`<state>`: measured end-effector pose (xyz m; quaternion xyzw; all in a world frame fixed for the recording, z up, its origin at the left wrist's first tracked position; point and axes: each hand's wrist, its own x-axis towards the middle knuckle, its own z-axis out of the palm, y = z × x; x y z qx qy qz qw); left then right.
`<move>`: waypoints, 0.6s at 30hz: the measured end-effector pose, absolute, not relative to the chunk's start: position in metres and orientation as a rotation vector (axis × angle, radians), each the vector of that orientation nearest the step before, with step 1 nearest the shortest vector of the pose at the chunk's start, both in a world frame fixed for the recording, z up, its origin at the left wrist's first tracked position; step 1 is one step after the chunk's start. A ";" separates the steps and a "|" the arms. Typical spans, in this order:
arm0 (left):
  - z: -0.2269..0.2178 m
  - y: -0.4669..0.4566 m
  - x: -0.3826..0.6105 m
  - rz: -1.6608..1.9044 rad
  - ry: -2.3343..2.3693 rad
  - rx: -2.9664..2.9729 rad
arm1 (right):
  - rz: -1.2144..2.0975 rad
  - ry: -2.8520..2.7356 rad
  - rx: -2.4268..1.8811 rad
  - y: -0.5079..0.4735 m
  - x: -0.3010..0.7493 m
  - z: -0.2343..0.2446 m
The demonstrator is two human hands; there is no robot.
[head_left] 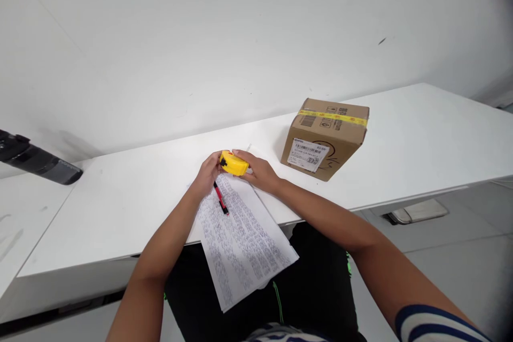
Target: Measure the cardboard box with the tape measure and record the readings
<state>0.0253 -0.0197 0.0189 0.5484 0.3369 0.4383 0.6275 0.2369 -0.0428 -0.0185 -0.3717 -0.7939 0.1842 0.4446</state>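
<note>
A yellow tape measure (pixel 234 164) with black and red parts is held between my two hands above the top end of the paper. My left hand (pixel 209 172) grips its left side, partly hidden behind it. On its right side, the fingers of my right hand (pixel 258 172) are closed round the case. Below lies a sheet of paper (pixel 256 246) covered in blue handwriting, its lower part hanging over the table edge above my lap. A red and black pen (pixel 220 199) rests on the paper, just below my left hand.
Right of my hands, a taped cardboard box (pixel 326 136) with a white shipping label stands on the white table (pixel 132 197). A dark bottle (pixel 44 163) leans into view at the far left. Behind the table rises a white wall (pixel 224 37). A pale flat object (pixel 419 211) lies on the floor.
</note>
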 end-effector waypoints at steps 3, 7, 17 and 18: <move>0.018 -0.019 0.024 1.003 0.793 1.283 | 0.480 -1.956 -0.932 -0.043 0.237 -0.019; 0.018 -0.020 0.024 0.991 0.804 1.282 | 0.504 -1.954 -0.937 -0.043 0.237 -0.020; 0.017 -0.021 0.024 0.985 0.803 1.301 | 0.464 -2.001 -1.004 -0.045 0.236 -0.019; 0.018 -0.022 0.025 0.977 0.798 1.302 | 0.446 -2.012 -1.025 -0.045 0.236 -0.020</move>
